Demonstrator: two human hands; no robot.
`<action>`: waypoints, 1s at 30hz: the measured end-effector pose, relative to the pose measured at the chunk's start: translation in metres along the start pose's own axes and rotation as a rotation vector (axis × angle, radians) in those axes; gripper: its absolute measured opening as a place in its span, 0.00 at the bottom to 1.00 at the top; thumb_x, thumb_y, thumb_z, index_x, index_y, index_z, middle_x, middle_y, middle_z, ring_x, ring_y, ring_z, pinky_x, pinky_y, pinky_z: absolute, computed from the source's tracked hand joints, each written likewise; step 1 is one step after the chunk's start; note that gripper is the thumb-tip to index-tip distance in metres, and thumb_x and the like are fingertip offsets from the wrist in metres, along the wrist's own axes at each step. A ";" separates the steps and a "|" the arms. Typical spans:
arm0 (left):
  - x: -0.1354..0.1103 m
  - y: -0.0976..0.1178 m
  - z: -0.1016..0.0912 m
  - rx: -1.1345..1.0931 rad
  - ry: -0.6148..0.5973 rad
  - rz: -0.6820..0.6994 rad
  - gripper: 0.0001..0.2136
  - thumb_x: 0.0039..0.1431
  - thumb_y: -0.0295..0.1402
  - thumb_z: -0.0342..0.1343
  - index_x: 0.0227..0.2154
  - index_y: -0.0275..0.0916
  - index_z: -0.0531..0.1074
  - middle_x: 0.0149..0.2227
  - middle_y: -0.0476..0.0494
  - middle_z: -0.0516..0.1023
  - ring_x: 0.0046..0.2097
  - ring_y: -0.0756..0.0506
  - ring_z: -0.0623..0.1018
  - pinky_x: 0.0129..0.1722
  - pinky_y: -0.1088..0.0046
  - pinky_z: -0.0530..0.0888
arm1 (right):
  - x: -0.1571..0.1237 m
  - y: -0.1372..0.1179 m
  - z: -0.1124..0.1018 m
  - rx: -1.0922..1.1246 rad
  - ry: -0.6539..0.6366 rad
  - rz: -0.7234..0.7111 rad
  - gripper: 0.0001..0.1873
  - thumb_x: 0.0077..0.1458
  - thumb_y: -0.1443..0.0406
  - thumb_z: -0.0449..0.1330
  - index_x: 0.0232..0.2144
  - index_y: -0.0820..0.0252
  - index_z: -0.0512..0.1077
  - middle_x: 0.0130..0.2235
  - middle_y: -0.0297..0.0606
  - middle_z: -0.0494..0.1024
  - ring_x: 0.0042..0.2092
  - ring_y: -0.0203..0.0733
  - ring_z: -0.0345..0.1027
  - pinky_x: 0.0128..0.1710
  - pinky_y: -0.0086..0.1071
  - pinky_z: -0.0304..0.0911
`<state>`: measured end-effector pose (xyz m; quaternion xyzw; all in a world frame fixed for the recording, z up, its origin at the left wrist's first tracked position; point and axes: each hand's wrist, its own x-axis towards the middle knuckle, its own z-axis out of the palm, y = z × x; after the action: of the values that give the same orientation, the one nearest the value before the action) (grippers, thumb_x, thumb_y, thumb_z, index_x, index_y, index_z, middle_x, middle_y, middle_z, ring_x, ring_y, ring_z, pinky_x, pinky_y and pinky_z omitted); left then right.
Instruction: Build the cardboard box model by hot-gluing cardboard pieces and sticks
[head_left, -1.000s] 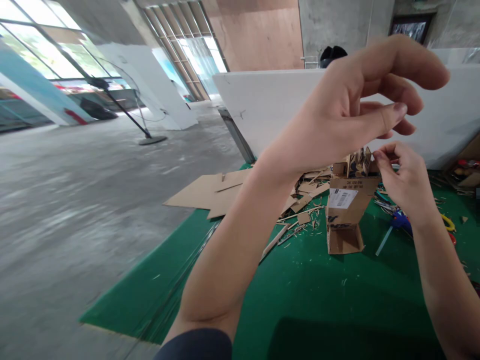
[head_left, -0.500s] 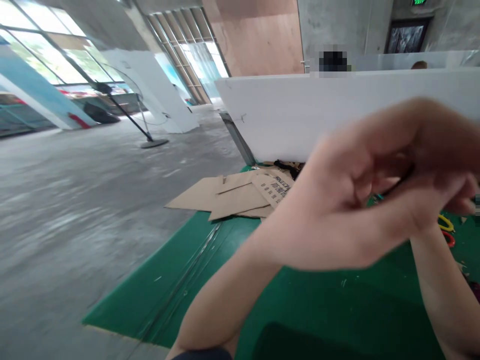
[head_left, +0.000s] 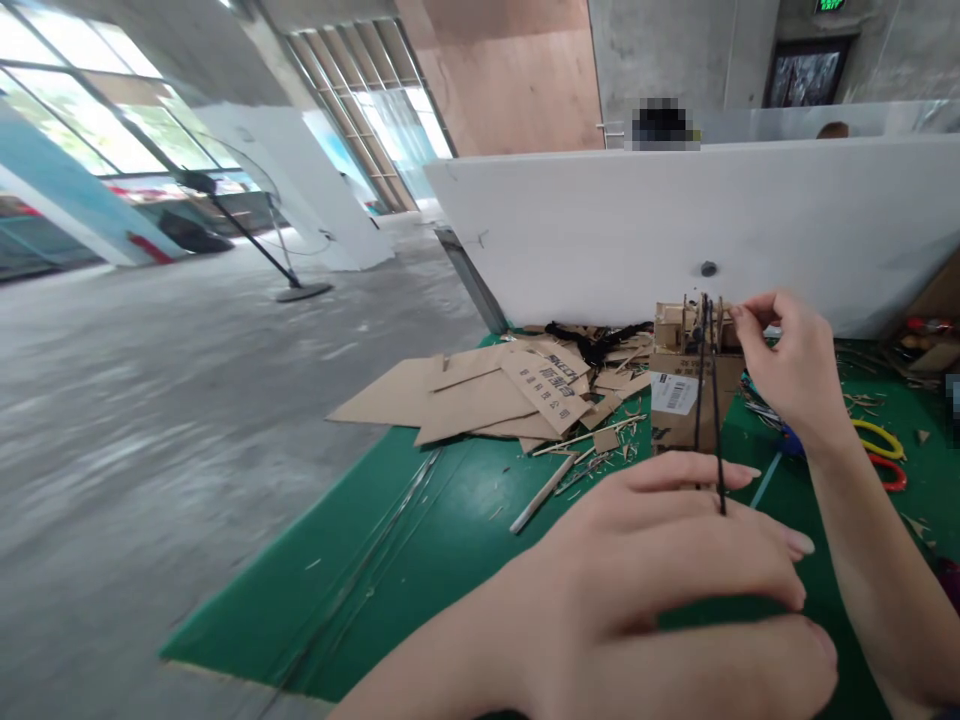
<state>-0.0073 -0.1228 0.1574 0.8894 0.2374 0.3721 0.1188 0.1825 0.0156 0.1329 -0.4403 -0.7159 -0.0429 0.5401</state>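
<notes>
In the head view a small cardboard and stick contraption (head_left: 670, 326) stands on a brown cardboard box (head_left: 679, 428) with a white label. Two strands of a thin black elastic band (head_left: 716, 420) run taut from the contraption towards me. My left hand (head_left: 660, 570) is close to the camera, its fingers curled forward and the band's near end caught at them. Beyond it, my right hand (head_left: 799, 365) pinches the right side of the contraption with thumb and forefinger. The left hand hides part of the box's lower end.
Flat cardboard pieces (head_left: 480, 395) and scraps lie left of the box on the green table (head_left: 300, 590). Scissors with yellow and red handles (head_left: 889, 470) rest by my right forearm. A white panel (head_left: 570, 240) stands behind; a person's head (head_left: 661, 125) shows above it.
My left hand has come down and nearer to me, with the black band now seen stretched to it. The contraption and my right hand at its side have come into sight.
</notes>
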 end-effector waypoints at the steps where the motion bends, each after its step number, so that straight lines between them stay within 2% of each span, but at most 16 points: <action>1: -0.003 -0.006 0.004 -0.049 -0.090 0.106 0.06 0.61 0.38 0.59 0.40 0.54 0.76 0.39 0.54 0.84 0.44 0.45 0.84 0.54 0.67 0.80 | 0.000 0.000 0.000 0.000 0.000 0.006 0.09 0.63 0.61 0.55 0.30 0.55 0.69 0.31 0.39 0.78 0.35 0.44 0.71 0.34 0.37 0.65; 2: -0.004 -0.010 0.009 -0.028 -0.111 0.124 0.06 0.62 0.33 0.57 0.39 0.52 0.75 0.41 0.53 0.83 0.48 0.46 0.83 0.58 0.66 0.77 | 0.000 0.000 0.000 0.000 -0.001 0.012 0.09 0.63 0.60 0.55 0.30 0.55 0.69 0.31 0.39 0.78 0.35 0.44 0.71 0.34 0.37 0.64; 4: -0.008 -0.015 0.020 0.042 -0.076 0.174 0.07 0.62 0.27 0.55 0.38 0.48 0.74 0.43 0.51 0.83 0.49 0.46 0.82 0.58 0.66 0.76 | 0.000 0.000 0.000 0.001 -0.007 0.016 0.09 0.63 0.60 0.55 0.31 0.55 0.69 0.32 0.39 0.78 0.35 0.44 0.71 0.33 0.36 0.64; 7: -0.015 -0.014 0.039 0.085 0.152 0.152 0.09 0.60 0.26 0.56 0.41 0.46 0.71 0.44 0.46 0.81 0.44 0.45 0.83 0.48 0.67 0.83 | 0.000 -0.001 -0.001 0.005 -0.013 0.010 0.10 0.63 0.60 0.55 0.30 0.55 0.68 0.32 0.39 0.78 0.35 0.44 0.71 0.33 0.37 0.64; 10: -0.023 -0.011 0.052 -0.015 0.367 -0.024 0.21 0.60 0.22 0.54 0.54 0.47 0.65 0.52 0.38 0.74 0.41 0.46 0.82 0.42 0.68 0.85 | 0.000 -0.001 0.000 0.007 -0.002 0.005 0.10 0.63 0.60 0.55 0.30 0.55 0.68 0.32 0.39 0.78 0.35 0.44 0.71 0.34 0.37 0.64; 12: -0.024 -0.011 0.055 -0.158 0.417 -0.176 0.26 0.62 0.21 0.52 0.59 0.50 0.59 0.60 0.36 0.66 0.37 0.50 0.82 0.38 0.71 0.85 | 0.000 -0.001 0.000 0.010 0.001 0.001 0.09 0.63 0.61 0.55 0.31 0.55 0.69 0.32 0.39 0.78 0.35 0.44 0.71 0.34 0.37 0.64; 14: -0.022 -0.014 0.054 -0.302 0.390 -0.333 0.25 0.64 0.24 0.52 0.61 0.51 0.56 0.63 0.34 0.62 0.36 0.51 0.82 0.35 0.73 0.85 | -0.001 -0.001 0.000 0.013 -0.001 0.001 0.09 0.63 0.61 0.55 0.31 0.55 0.68 0.32 0.39 0.78 0.35 0.44 0.71 0.33 0.37 0.63; 15: -0.019 -0.016 0.053 -0.358 0.357 -0.401 0.25 0.66 0.26 0.51 0.62 0.50 0.55 0.62 0.34 0.63 0.36 0.50 0.83 0.35 0.73 0.84 | -0.001 -0.001 0.000 0.012 -0.003 0.002 0.09 0.63 0.61 0.55 0.30 0.55 0.68 0.32 0.39 0.78 0.35 0.44 0.71 0.33 0.37 0.63; 17: -0.013 -0.020 0.049 -0.413 0.258 -0.502 0.25 0.67 0.29 0.50 0.64 0.48 0.53 0.55 0.36 0.72 0.36 0.49 0.83 0.35 0.73 0.84 | -0.001 -0.001 0.001 0.007 -0.004 0.001 0.09 0.63 0.60 0.55 0.30 0.55 0.68 0.31 0.39 0.77 0.35 0.44 0.71 0.33 0.37 0.63; 19: -0.006 -0.026 0.047 -0.363 0.149 -0.533 0.24 0.68 0.30 0.48 0.65 0.45 0.54 0.44 0.42 0.78 0.33 0.49 0.82 0.33 0.73 0.82 | -0.001 0.000 0.001 0.001 0.002 -0.003 0.09 0.63 0.60 0.55 0.30 0.55 0.67 0.31 0.38 0.77 0.35 0.44 0.71 0.33 0.37 0.64; 21: -0.002 -0.035 0.049 -0.217 0.048 -0.501 0.20 0.69 0.30 0.47 0.62 0.42 0.61 0.38 0.45 0.80 0.33 0.48 0.82 0.32 0.73 0.80 | -0.001 0.001 0.001 -0.002 0.009 -0.005 0.09 0.63 0.60 0.55 0.30 0.55 0.67 0.31 0.38 0.77 0.35 0.43 0.71 0.34 0.37 0.64; 24: 0.002 -0.049 0.056 -0.004 -0.042 -0.424 0.15 0.70 0.31 0.44 0.54 0.39 0.69 0.39 0.43 0.82 0.38 0.45 0.82 0.35 0.70 0.79 | 0.000 0.002 0.002 -0.010 0.022 0.000 0.08 0.63 0.61 0.55 0.31 0.54 0.68 0.31 0.38 0.78 0.35 0.44 0.71 0.35 0.37 0.65; 27: 0.002 -0.060 0.063 0.140 -0.134 -0.335 0.13 0.69 0.27 0.44 0.50 0.37 0.71 0.40 0.43 0.82 0.40 0.43 0.82 0.39 0.65 0.79 | 0.000 0.002 0.002 -0.018 0.034 -0.001 0.08 0.62 0.62 0.55 0.31 0.54 0.68 0.31 0.38 0.78 0.35 0.43 0.71 0.35 0.37 0.65; 30: 0.002 -0.065 0.067 0.246 -0.248 -0.234 0.13 0.68 0.26 0.44 0.49 0.37 0.71 0.42 0.41 0.81 0.43 0.42 0.81 0.44 0.62 0.78 | 0.000 0.001 0.002 -0.029 0.027 -0.008 0.08 0.63 0.61 0.54 0.31 0.54 0.68 0.32 0.38 0.77 0.35 0.43 0.71 0.37 0.38 0.65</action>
<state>0.0203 -0.0682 0.0862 0.9026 0.3661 0.2115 0.0802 0.1814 0.0174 0.1314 -0.4447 -0.7096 -0.0612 0.5431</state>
